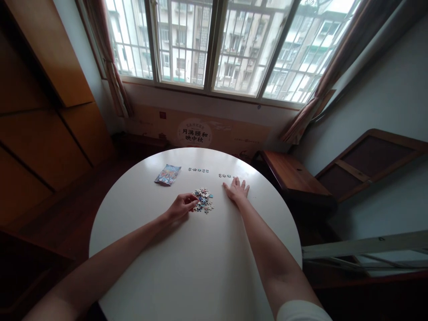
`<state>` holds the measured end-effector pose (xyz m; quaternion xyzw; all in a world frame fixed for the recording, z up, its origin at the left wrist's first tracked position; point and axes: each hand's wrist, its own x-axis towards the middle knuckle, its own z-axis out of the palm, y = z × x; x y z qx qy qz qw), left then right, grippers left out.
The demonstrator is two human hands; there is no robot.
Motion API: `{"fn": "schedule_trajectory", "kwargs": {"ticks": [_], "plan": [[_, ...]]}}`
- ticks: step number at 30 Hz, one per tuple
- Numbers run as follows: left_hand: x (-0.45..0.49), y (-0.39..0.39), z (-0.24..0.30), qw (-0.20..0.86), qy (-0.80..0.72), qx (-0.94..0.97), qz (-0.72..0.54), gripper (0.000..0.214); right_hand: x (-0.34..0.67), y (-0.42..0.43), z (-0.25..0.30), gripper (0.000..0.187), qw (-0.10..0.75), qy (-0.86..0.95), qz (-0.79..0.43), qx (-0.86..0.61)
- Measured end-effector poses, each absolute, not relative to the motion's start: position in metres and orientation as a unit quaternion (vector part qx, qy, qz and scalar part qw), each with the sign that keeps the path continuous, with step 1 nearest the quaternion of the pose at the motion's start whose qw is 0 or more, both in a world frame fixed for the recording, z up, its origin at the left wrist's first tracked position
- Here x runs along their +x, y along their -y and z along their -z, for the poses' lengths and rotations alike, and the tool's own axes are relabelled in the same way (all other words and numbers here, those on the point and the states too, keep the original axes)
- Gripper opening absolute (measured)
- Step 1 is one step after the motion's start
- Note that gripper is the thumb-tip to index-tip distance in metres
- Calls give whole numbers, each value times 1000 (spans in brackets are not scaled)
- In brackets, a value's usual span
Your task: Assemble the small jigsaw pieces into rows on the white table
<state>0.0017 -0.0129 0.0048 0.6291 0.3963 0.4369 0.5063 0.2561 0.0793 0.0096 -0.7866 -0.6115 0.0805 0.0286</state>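
Observation:
A heap of small jigsaw puzzle pieces point(203, 199), blue, white and mixed colours, lies in the middle of the white round table point(200, 258). At its left edge is my left hand point(182, 206), fingers bent and pinched together; what is between them, if anything, is hidden. Farther right, my right hand point(236, 191) rests palm down with fingers spread. Its fingertips touch or cover the right end of a short row of puzzle pieces point(226, 175). Another row of pieces point(199, 170) lies to the left of that one, beyond the heap.
A colourful printed packet point(167, 174) lies at the table's far left. Beyond the table are a barred window point(207, 44) and a wall banner point(194, 131). A brown wooden bench or cabinet point(294, 171) stands close to the right-hand rim.

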Motion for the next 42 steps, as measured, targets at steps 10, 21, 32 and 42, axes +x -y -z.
{"fn": "schedule_trajectory", "kwargs": {"ticks": [10, 21, 32, 42], "plan": [[1, 15, -9, 511, -399, 621, -441, 28, 254, -81, -5, 80, 72, 616, -48, -783], [0, 13, -4, 509, -393, 629, -437, 29, 255, -84, -7, 77, 41, 631, -66, -772], [1, 13, -4, 510, -397, 624, -439, 30, 252, -82, -9, 78, 58, 621, -62, -779], [1, 14, -6, 516, -394, 625, -435, 28, 252, -65, -13, 57, 234, 579, 16, -781]]}}
